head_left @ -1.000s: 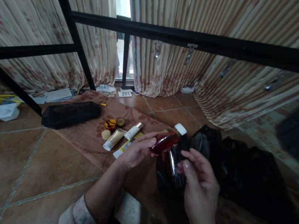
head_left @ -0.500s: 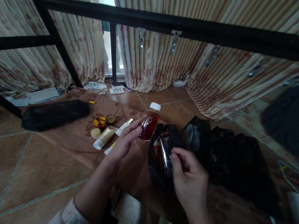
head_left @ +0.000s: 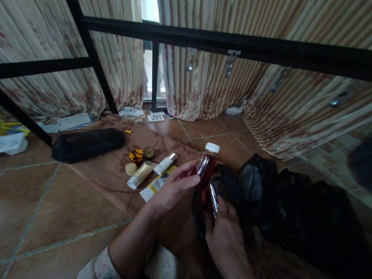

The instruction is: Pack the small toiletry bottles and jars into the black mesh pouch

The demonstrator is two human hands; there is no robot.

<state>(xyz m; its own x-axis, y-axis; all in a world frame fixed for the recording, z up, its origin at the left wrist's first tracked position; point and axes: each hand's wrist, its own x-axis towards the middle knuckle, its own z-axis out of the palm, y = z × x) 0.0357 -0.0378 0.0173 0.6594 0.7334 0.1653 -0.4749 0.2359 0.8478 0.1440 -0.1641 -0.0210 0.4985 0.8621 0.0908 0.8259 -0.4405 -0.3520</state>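
Observation:
My left hand (head_left: 177,183) is closed around a clear bottle (head_left: 207,165) of dark red liquid with a white cap, held upright. My right hand (head_left: 227,231) reaches to the mouth of a small black bag (head_left: 227,177) just below the bottle. Its fingers curl round a shiny, dark reddish item (head_left: 212,200) in the bag, partly hidden by the fingers. Left of the bottle, on a brown patterned cloth (head_left: 103,181), lie a gold and white tube (head_left: 141,175), a white tube with a gold cap (head_left: 165,164) and a yellow and white packet (head_left: 157,185).
Small round jars (head_left: 136,155) stand by the tubes. A long black pouch (head_left: 88,144) lies farther left. Black plastic bags (head_left: 311,216) fill the right side. A black metal frame (head_left: 197,38) crosses in front of striped curtains (head_left: 212,84). Papers (head_left: 73,122) lie beneath.
The view has shifted, and things appear farther right and lower. My left hand has brought the bottle closer to the black bag. My right hand has gone from pinching the bag's opening to gripping deeper.

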